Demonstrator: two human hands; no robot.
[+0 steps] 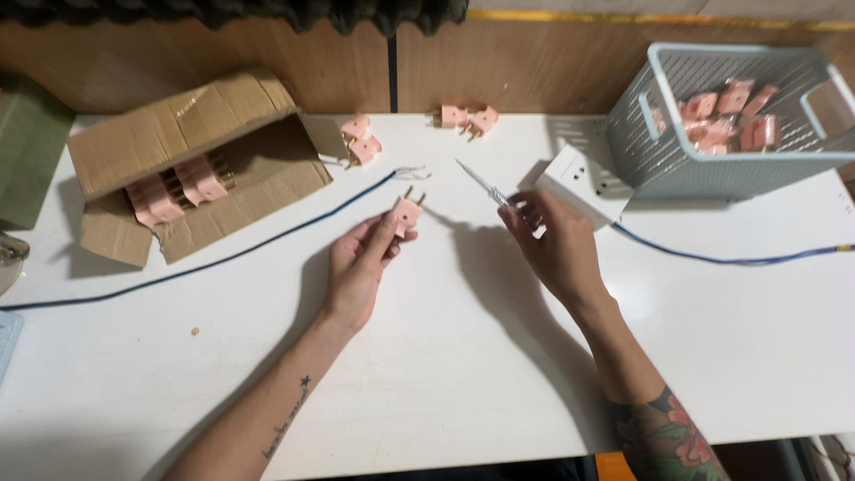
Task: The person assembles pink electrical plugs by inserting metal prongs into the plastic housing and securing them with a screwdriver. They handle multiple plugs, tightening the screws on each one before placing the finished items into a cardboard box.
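Two hands over white table. Head view: left hand pinches pink plug at fingertips, prongs up. Right hand closed on thin metal tool, tip aimed up-left, just right of plug, apart. Blue wire behind plug.

**Bright Tabletop, Soft Shadows**

We are seeing even, bright light falling from above onto the white table, which is glaring slightly. Both forearms are casting soft grey shadows leftward. The far wall is sitting dim. Straight edges are bowing near the corners, and fine detail is blurring mildly.
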